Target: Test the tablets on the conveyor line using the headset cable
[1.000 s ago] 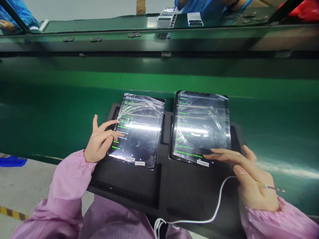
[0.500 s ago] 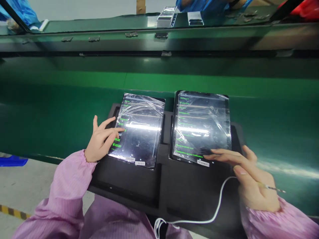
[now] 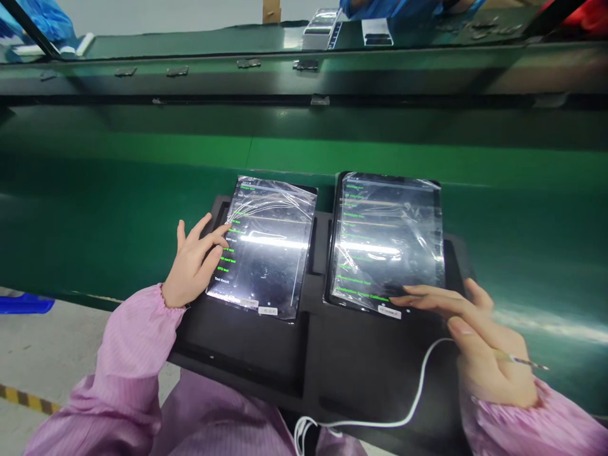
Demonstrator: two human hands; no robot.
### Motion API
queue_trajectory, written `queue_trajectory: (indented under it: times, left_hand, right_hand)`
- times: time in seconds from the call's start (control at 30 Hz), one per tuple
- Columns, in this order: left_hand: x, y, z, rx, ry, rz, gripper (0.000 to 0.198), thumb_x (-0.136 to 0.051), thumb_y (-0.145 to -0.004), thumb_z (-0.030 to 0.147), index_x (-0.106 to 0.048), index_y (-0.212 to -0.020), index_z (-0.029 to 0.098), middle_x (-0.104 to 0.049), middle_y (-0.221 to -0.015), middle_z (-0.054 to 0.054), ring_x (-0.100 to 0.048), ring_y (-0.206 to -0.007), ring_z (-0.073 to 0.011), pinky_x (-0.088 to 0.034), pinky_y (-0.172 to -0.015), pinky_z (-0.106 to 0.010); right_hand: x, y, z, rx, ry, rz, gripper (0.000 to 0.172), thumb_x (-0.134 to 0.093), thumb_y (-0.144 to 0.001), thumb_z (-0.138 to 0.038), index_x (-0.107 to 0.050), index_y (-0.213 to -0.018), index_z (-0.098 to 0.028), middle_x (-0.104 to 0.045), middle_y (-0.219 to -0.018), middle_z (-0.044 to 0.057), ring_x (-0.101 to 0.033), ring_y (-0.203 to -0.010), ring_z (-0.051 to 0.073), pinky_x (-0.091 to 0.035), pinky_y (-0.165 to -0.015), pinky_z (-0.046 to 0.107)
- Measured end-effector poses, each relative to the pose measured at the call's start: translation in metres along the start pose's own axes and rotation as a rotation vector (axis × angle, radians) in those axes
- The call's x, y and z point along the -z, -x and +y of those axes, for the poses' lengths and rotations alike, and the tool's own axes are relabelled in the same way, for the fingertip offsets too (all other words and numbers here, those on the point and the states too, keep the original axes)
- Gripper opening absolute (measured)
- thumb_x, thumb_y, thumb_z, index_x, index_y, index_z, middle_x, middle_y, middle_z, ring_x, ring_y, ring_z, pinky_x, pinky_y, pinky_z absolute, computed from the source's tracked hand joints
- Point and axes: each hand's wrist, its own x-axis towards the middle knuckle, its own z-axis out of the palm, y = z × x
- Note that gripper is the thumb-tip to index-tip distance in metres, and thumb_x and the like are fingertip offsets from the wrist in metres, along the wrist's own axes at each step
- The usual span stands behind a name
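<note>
Two tablets under clear, wrinkled film lie side by side on a black tray with recesses [image 3: 247,354]. My left hand [image 3: 192,263] has its fingers spread, with the index fingertip at the left edge of the left tablet's screen [image 3: 266,266]. A list of green and white test lines shows there. My right hand [image 3: 489,342] reaches over the lower right of the right tablet [image 3: 389,240], fingers stretched near its bottom edge. A white cable [image 3: 420,386] runs into that hand by the thumb. A thin, metallic-looking tip [image 3: 529,363] sticks out on the hand's other side.
The green work surface [image 3: 118,215] stretches around the tray. Beyond it runs a raised ledge [image 3: 380,73] with small dark pieces on it. Across from me, people in blue sleeves [image 3: 408,7] are by a stack of flat parts [image 3: 321,30]. A blue bin [image 3: 23,304] is at lower left.
The list on the left tablet has scrolled and shows different lines. My left index finger has moved up slightly along the screen. My right hand stays almost still.
</note>
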Motion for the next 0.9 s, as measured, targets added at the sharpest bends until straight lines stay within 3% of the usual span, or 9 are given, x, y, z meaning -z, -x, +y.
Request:
queue_trajectory:
  times: [0.13, 0.37, 0.43, 0.5, 0.6, 0.67, 0.73, 0.83, 0.9]
  left_hand:
    - [-0.001, 0.0, -0.001, -0.005, -0.012, 0.029, 0.024, -0.034, -0.101, 0.035, -0.055, -0.102, 0.024, -0.051, -0.149, -0.004, -0.021, -0.152, -0.0241, 0.001, -0.12, -0.065]
    - [0.005, 0.013, -0.003, -0.046, -0.011, 0.153, 0.015, -0.045, -0.099, 0.032, -0.056, -0.107, 0.026, -0.058, -0.142, -0.006, -0.038, -0.144, -0.0267, -0.01, -0.122, -0.062]
    - [0.006, 0.029, -0.001, -0.081, -0.046, 0.092, 0.022, -0.051, -0.095, 0.031, -0.057, -0.116, 0.028, -0.051, -0.149, -0.005, -0.039, -0.143, -0.0295, -0.015, -0.122, -0.062]
    - [0.007, 0.054, 0.001, -0.126, -0.091, -0.007, 0.039, -0.054, -0.092, 0.03, -0.053, -0.13, 0.032, -0.034, -0.16, -0.003, -0.035, -0.145, -0.0331, -0.021, -0.121, -0.063]
    - [0.005, 0.097, 0.006, -0.186, -0.21, -0.115, 0.065, -0.056, -0.086, 0.035, -0.037, -0.148, 0.044, -0.023, -0.163, 0.006, -0.034, -0.145, -0.0384, -0.019, -0.121, -0.065]
    - [0.002, 0.117, 0.01, -0.237, -0.297, -0.153, 0.075, -0.058, -0.081, 0.039, -0.031, -0.151, 0.047, -0.029, -0.16, 0.01, -0.043, -0.139, -0.0395, -0.016, -0.123, -0.062]
    - [0.0, 0.125, 0.014, -0.304, -0.362, -0.16, 0.082, -0.063, -0.078, 0.042, -0.03, -0.153, 0.041, -0.033, -0.159, 0.006, -0.048, -0.135, -0.0384, -0.017, -0.124, -0.058]
    - [-0.003, 0.122, 0.015, -0.38, -0.408, -0.137, 0.089, -0.067, -0.077, 0.049, -0.03, -0.155, 0.028, -0.03, -0.161, -0.005, -0.043, -0.139, -0.0358, -0.02, -0.123, -0.052]
    - [-0.005, 0.117, 0.013, -0.42, -0.438, -0.127, 0.091, -0.067, -0.076, 0.055, -0.03, -0.155, 0.027, -0.029, -0.161, -0.007, -0.038, -0.143, -0.0348, -0.017, -0.124, -0.05]
  right_hand:
    - [0.002, 0.0, 0.0, -0.01, -0.004, 0.001, 0.024, -0.036, -0.097, -0.031, -0.06, -0.095, -0.027, -0.076, -0.085, -0.001, -0.071, -0.096, 0.026, -0.021, -0.117, 0.05]
    - [0.003, 0.002, 0.003, -0.106, -0.078, 0.118, 0.02, -0.041, -0.096, -0.032, -0.06, -0.094, -0.026, -0.077, -0.089, 0.003, -0.07, -0.102, 0.028, -0.022, -0.117, 0.056]
    - [0.008, 0.011, 0.0, -0.145, -0.101, 0.185, 0.018, -0.043, -0.095, -0.03, -0.06, -0.091, -0.026, -0.077, -0.09, 0.002, -0.07, -0.103, 0.027, -0.018, -0.119, 0.057]
    - [0.017, 0.025, -0.008, -0.193, -0.103, 0.232, 0.014, -0.045, -0.095, -0.025, -0.059, -0.09, -0.026, -0.077, -0.093, 0.001, -0.07, -0.103, 0.025, -0.016, -0.12, 0.057]
    - [0.033, 0.05, -0.027, -0.251, -0.086, 0.234, 0.016, -0.046, -0.094, -0.015, -0.058, -0.091, -0.026, -0.076, -0.101, 0.0, -0.069, -0.105, 0.022, -0.025, -0.119, 0.054]
    - [0.041, 0.059, -0.037, -0.226, -0.03, 0.168, 0.019, -0.044, -0.092, -0.013, -0.058, -0.093, -0.026, -0.074, -0.109, 0.002, -0.065, -0.114, 0.023, -0.032, -0.115, 0.054]
    - [0.041, 0.054, -0.036, -0.166, 0.049, 0.055, 0.022, -0.041, -0.09, -0.012, -0.057, -0.094, -0.026, -0.072, -0.117, 0.005, -0.059, -0.124, 0.024, -0.034, -0.114, 0.056]
    - [0.031, 0.024, -0.013, -0.031, 0.087, -0.208, 0.023, -0.039, -0.084, -0.012, -0.056, -0.094, -0.025, -0.071, -0.119, 0.007, -0.051, -0.133, 0.025, -0.033, -0.114, 0.058]
    - [0.026, -0.003, 0.013, 0.017, 0.083, -0.344, 0.024, -0.04, -0.079, -0.011, -0.055, -0.091, -0.024, -0.071, -0.118, 0.006, -0.046, -0.137, 0.026, -0.031, -0.114, 0.061]
